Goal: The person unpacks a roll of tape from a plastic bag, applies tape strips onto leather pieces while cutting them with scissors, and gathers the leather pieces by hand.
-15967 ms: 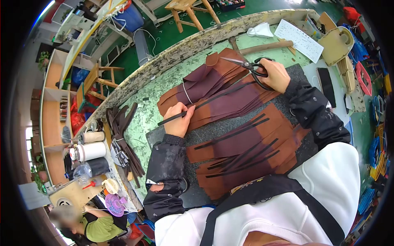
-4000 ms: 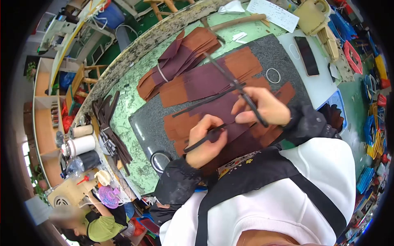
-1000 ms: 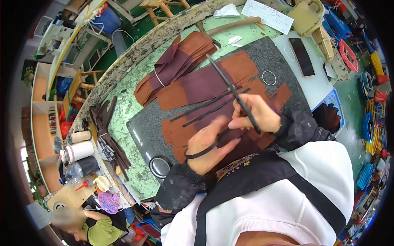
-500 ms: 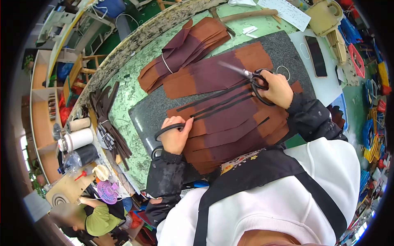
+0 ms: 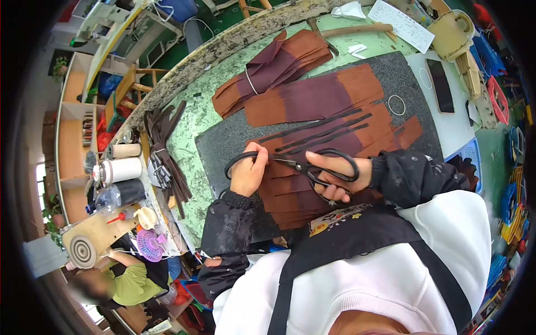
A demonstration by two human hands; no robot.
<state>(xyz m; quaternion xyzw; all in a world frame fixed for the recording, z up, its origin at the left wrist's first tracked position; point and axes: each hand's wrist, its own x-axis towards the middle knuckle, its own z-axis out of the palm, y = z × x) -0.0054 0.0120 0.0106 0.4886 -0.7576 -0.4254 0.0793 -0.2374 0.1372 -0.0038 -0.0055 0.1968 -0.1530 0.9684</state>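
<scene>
Pinching thumb and forefinger of the left hand (image 5: 249, 170) together, with one black roll (image 5: 230, 161) held there, half hidden by the hand; impossible to tell whether also pinching tape between the fingertips. Gripping one pair of scissors (image 5: 300, 167) in the right hand (image 5: 339, 177), fingers curled at the loops, blades pointed at the left fingertips and just beside them. Below, on a dark slab (image 5: 223, 131) on the bench (image 5: 190, 118): brown pieces (image 5: 290, 192), overlapping too closely to count, partly hidden by the right hand. Counting three black strips (image 5: 324, 132) across them. At the slab's far edge, one bundle (image 5: 279, 70) in a single white band; beyond, one hammer (image 5: 360, 29) and one paper (image 5: 401, 25) with marks too small to read. Nearby, one dark-screened phone (image 5: 441, 86).
</scene>
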